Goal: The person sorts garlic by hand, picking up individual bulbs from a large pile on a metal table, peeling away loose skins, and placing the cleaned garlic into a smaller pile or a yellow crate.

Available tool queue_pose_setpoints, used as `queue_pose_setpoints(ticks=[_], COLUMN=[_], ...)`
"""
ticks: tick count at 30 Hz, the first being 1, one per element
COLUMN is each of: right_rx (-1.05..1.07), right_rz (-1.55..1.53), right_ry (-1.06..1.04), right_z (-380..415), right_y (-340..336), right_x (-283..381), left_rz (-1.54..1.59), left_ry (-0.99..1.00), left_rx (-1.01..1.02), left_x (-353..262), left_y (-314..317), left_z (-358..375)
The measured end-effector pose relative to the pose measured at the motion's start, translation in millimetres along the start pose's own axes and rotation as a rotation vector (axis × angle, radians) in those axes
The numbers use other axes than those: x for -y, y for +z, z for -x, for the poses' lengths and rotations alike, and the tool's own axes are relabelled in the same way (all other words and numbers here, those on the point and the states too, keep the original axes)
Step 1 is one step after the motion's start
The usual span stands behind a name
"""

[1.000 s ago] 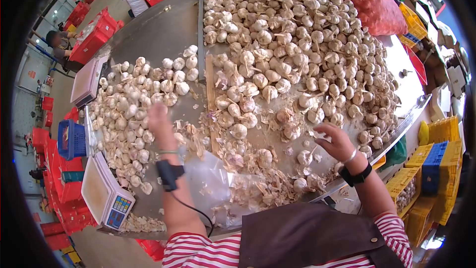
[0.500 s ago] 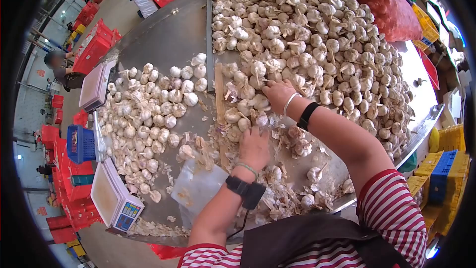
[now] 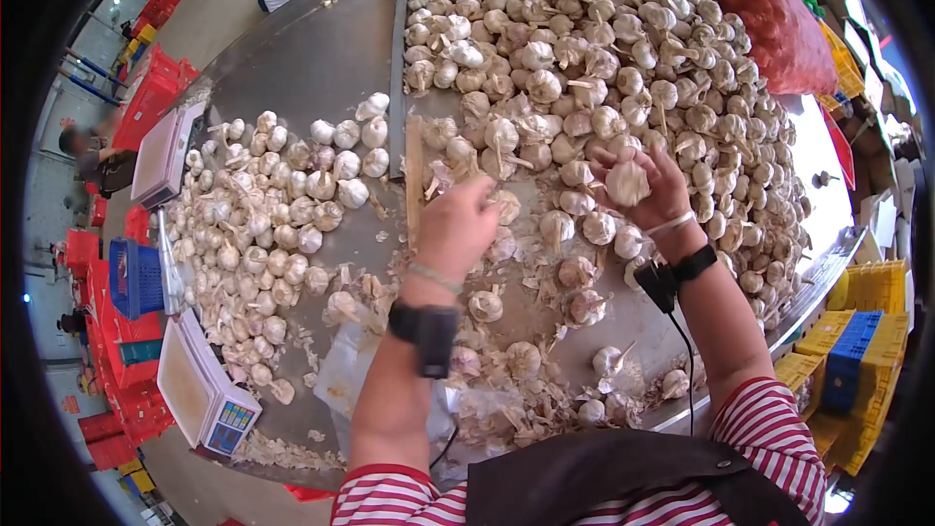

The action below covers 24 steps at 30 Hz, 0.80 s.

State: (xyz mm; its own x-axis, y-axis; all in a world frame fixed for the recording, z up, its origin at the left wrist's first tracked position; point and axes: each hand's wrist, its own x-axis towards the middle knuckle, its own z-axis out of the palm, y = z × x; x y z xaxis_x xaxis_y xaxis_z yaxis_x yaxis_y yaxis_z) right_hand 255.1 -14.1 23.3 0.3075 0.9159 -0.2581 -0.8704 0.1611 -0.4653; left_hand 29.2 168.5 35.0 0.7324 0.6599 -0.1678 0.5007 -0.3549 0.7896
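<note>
Right hand [image 3: 663, 197]: You have moved it toward the right edge of the bench [image 3: 321, 58] since half a second ago. Its fingers are curled, part open, around one bulb.
Garlic bulb [image 3: 628, 185]: It is in your right hand, over the right half of the bench. That means you now have one bulb apart from the rest.
Left hand [image 3: 453, 234]: You have moved it farther from the near edge. It is blurry, just beside a loose bulb [image 3: 506, 206]. I cannot tell how open its fingers are, or if they have hold of anything.
Big pile [image 3: 623, 58]: These bulbs fill the bench from the far edge down the right side.
Small pile [image 3: 273, 205]: These bulbs lie toward the left edge.
Strips: A metal strip [image 3: 398, 68] and a wooden strip [image 3: 414, 175] stand between the piles, in the way.
Mess: Dry skins [image 3: 282, 452] and a plastic sheet [image 3: 341, 385] clutter the near edge.
Cord [image 3: 691, 360]: It hangs from your right wrist toward the near edge and could catch.
Scales: One white scale [image 3: 164, 158] and another white scale [image 3: 191, 380] sit along the left edge.
Red net bag [image 3: 765, 24]: It is at the far right corner.
Yellow crates [image 3: 872, 287]: They stand past the right edge.
</note>
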Motion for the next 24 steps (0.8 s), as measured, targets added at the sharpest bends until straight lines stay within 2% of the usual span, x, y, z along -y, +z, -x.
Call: queue_pose_setpoints(ticks=[1, 2, 3, 4, 5, 6, 8, 9, 11, 12, 14, 15, 16, 17, 18, 19, 20, 21, 22, 23, 24], right_rx=[0.057, -0.026, -0.039, -0.051, 0.070, 0.231, 0.294, 0.291, 0.216, 0.217, 0.196, 0.496, 0.481, 0.308, 0.147, 0.050, 0.036, -0.119, -0.252, -0.250, -0.252], right_rz=[0.150, 0.587, 0.997, 1.404, 1.710, 2.238, 2.547, 2.548, 2.686, 2.684, 2.851, 2.974, 2.980, 2.848, 2.705, 2.545, 2.545, 2.315, 2.074, 1.980, 1.986], right_ry=[-0.004, -0.038, 0.047, 0.135, -0.021, -0.204, 0.048, 0.040, 0.304, 0.295, 0.166, 0.222, 0.210, 0.238, 0.263, 0.365, 0.358, 0.176, 0.011, -0.190, -0.183], right_z=[-9.6, -13.1, -21.6, -30.4, -30.8, -37.4, -41.3, -41.4, -39.0, -34.3, -29.6, -35.2, -34.9, -31.8, -27.1, -23.5, -19.2, -13.6, -7.6, 3.6, 13.8], right_y=[-11.9, -1.7, 11.9, 24.9, 32.7, 28.7, 32.8, 40.5, 52.9, 53.8, 47.6, 36.2, 23.3, 24.1, 32.4, 39.6, 37.4, 31.9, 26.5, 28.4, 38.9], right_x=[6.0, 10.5, 9.4, 3.6, -7.4, -19.7, -33.5, -38.1, -46.8, -52.3, -64.0, -65.5, -62.7, -58.7, -53.2, -39.0, -31.5, -22.5, -14.6, -8.5, -5.3], left_rz=[-0.343, -0.687, -0.687, -0.829, -0.970, -0.977, -1.121, -1.125, -1.067, -1.073, -0.952, -0.959, -0.780, -0.600, -0.606, -0.124, 0.360, 0.360, 0.749, 1.142, 1.533], left_ry=[0.183, 0.367, 0.369, 0.272, 0.173, 0.178, 0.113, 0.115, 0.142, 0.141, 0.132, 0.138, 0.134, 0.129, 0.138, 0.139, 0.134, 0.141, 0.019, -0.114, -0.258], left_rx=[0.011, 0.020, 0.022, 0.135, 0.247, 0.248, 0.287, 0.282, 0.311, 0.308, 0.532, 0.524, 0.480, 0.438, 0.435, 0.399, 0.354, 0.358, 0.499, 0.633, 0.762], left_x=[-3.2, -5.9, -6.7, -6.9, -7.3, -9.8, -13.3, -13.8, -15.4, -17.6, -24.6, -27.1, -27.6, -25.5, -15.1, 1.4, 12.6, 17.5, 22.3, 26.8, 31.5], left_y=[11.7, 23.3, 35.8, 48.1, 57.3, 63.2, 70.7, 70.0, 64.3, 59.6, 47.2, 39.1, 29.7, 21.2, 15.7, 12.5, 10.4, 8.9, 8.9, 11.3, 15.6], left_z=[-8.3, -15.5, -22.7, -29.7, -34.1, -35.2, -35.8, -36.6, -35.7, -34.7, -33.5, -30.0, -22.8, -14.8, -7.6, -0.6, 8.7, 21.2, 37.0, 53.9, 69.6])
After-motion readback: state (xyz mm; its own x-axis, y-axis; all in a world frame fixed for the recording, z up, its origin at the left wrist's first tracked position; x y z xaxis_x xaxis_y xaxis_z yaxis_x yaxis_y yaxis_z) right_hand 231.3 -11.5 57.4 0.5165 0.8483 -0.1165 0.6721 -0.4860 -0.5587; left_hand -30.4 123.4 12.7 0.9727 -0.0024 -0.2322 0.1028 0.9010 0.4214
